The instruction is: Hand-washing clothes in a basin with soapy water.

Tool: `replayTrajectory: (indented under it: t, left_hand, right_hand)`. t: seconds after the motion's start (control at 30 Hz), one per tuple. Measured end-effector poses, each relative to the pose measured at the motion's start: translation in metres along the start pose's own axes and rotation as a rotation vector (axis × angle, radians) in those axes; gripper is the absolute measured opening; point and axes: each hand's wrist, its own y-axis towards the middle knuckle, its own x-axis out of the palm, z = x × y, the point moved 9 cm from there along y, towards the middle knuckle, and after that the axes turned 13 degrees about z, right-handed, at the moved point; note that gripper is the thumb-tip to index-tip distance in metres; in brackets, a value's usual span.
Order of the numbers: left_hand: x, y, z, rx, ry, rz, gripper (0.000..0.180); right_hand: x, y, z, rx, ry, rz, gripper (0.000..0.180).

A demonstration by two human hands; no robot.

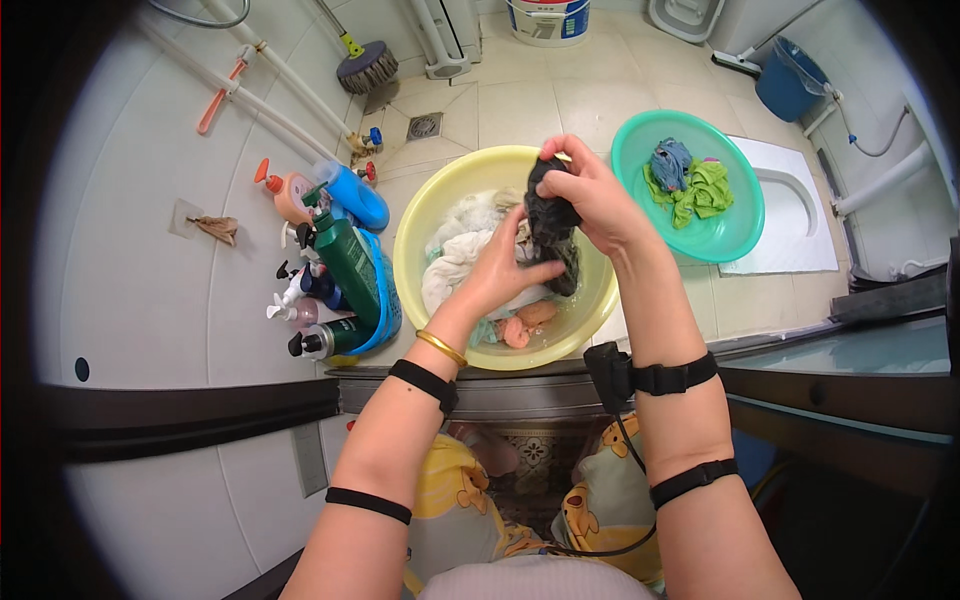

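Black, crumpled cloth hangs above the yellow basin, its lower end merging with dark folds beneath, so where it stops is hard to make out. The right hand has its grip closed on the upper end, thumb against fingertips. The left hand cups the lower part with thumb and fingers apart; some fingers are hidden behind the cloth, and whether that grip presses on it I cannot tell. Below, white cloth is partly covered by the left hand. The green basin hides part of the squat toilet; the upper edge cuts off a white bucket.
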Motion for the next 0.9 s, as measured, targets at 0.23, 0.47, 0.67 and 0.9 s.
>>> replayTrajectory:
  t: [0.23, 0.47, 0.67, 0.9]
  left_hand:
    - [-0.041, -0.001, -0.016, -0.406, -0.538, 0.329, 0.031]
    - [-0.039, -0.042, -0.068, -0.791, -1.209, 0.414, 0.032]
    - [-0.056, -0.026, -0.036, -0.662, -1.411, 0.237, 0.040]
    - [-0.099, -0.002, 0.018, -0.389, -1.745, 0.242, 0.048]
  right_hand:
    - [0.001, 0.003, 0.033, -0.036, -0.212, -0.048, 0.061]
    - [0.014, -0.007, 0.111, -0.250, -0.646, -0.325, 0.079]
    - [0.016, 0.001, 0.102, -0.443, -0.902, -0.108, 0.052]
    - [0.040, 0.008, 0.052, -0.239, -0.369, -0.128, 0.021]
